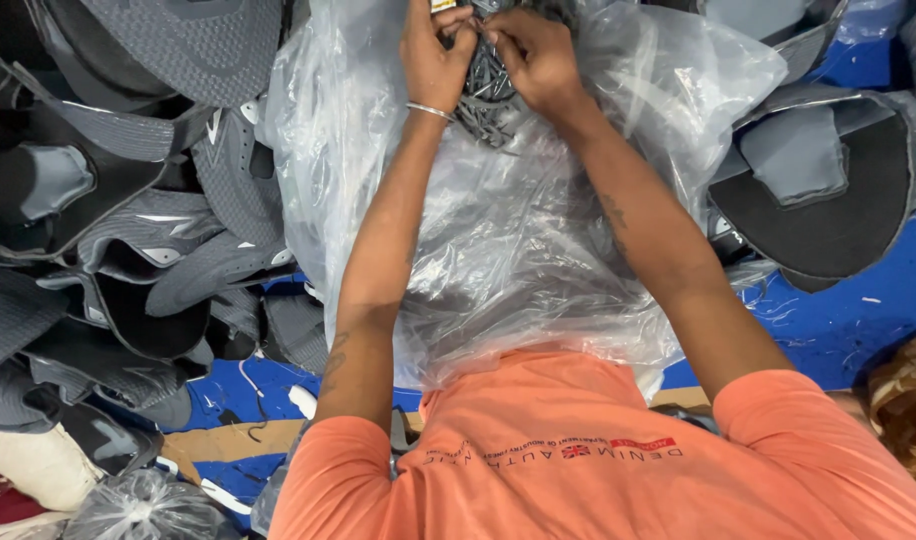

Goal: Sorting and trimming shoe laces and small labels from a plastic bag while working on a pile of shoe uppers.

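Observation:
My left hand (pixel 433 55), with a thin metal bangle at the wrist, and my right hand (pixel 538 55) meet at the top of the view. Both pinch a bunch of small dark grey pieces (pixel 488 90) that looks like cords or laces; I cannot tell which. The bunch sits at the top of a large crumpled clear plastic bag (pixel 508 240) that lies between my forearms and reaches down to my orange shirt. A small yellow tag (pixel 443 5) shows just above my left fingers.
Heaps of grey and black shoe uppers lie on the left (pixel 128 200) and on the right (pixel 818 190). The surface beneath is blue (pixel 838 320), with a cardboard strip (pixel 218 440) and a small tied plastic bag (pixel 143 505) at the lower left.

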